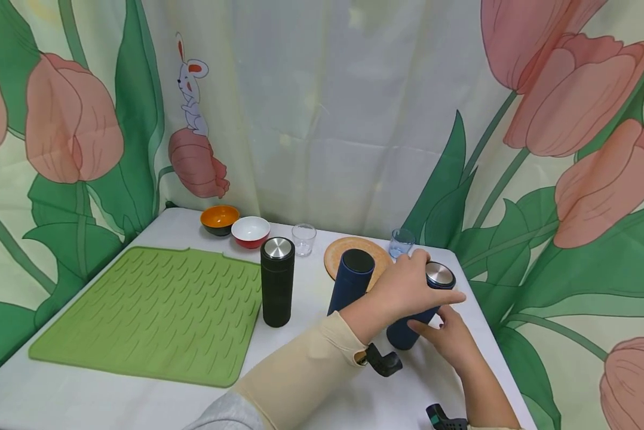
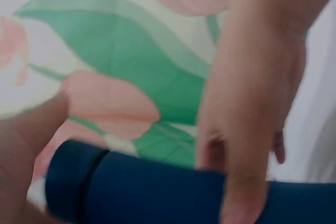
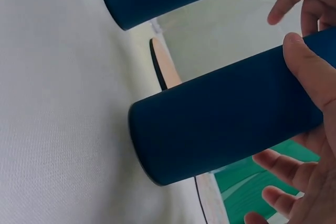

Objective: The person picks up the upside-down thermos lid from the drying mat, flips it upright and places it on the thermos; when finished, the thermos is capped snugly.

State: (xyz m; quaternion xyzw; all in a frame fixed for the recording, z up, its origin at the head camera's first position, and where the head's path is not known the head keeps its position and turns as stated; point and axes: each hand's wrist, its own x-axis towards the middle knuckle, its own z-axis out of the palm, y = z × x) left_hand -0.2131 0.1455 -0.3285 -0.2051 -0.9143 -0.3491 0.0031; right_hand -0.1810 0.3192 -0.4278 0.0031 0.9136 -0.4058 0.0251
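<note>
A dark blue thermos flask [image 1: 405, 331] with a steel-topped lid [image 1: 440, 273] leans over at the right of the table. My right hand [image 1: 453, 340] holds its body, thumb on one side [image 3: 310, 72] and fingers round the other. My left hand [image 1: 408, 286] is spread about the lid end, thumb stretched out straight; in the left wrist view a gap shows between its raised digit [image 2: 50, 111] and the lid [image 2: 68, 182]. Left of it, partly behind my left forearm, a second blue flask [image 1: 351, 280] stands. A black flask [image 1: 277, 286] stands further left.
A green ridged mat [image 1: 155, 316] covers the table's left side. Along the back are an orange bowl [image 1: 220, 219], a white-and-red bowl [image 1: 251, 231], a clear glass [image 1: 303, 239], a round wooden board [image 1: 335, 254] and a bluish glass [image 1: 401, 242]. A flowered curtain [image 1: 322, 119] hangs behind.
</note>
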